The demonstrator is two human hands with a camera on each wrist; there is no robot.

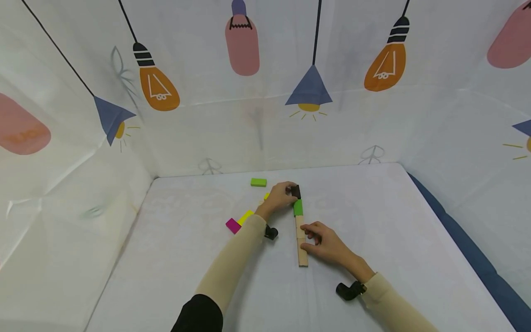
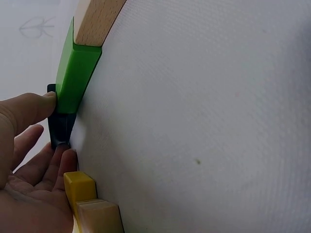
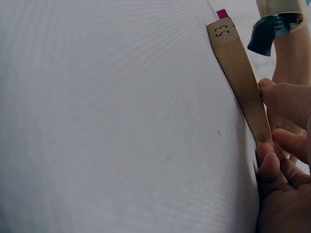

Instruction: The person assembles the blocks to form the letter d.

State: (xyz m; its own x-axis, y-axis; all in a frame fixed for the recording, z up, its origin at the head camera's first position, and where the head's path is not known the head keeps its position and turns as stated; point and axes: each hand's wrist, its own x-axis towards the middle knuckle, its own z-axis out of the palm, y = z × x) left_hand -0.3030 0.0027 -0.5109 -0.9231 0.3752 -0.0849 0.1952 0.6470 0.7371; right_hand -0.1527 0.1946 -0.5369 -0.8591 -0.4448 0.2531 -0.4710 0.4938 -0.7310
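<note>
the left hand (image 1: 281,196) pinches a dark block (image 1: 295,191) at the far end of the green block (image 1: 297,207), seemingly extending the row, while the right hand (image 1: 325,242) steadies the plain wooden block (image 1: 302,251); next, butt it flush.

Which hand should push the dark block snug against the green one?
Left. The left hand already pinches the dark block beside the green block; the right hand steadies the wooden blocks.

Place: makeshift recording booth
Walls: lamp-print cloth (image 1: 265,69) hung from 9 through 12 to 3 o'clock
Surface: white-covered table (image 1: 373,207) with coloured blocks
</note>
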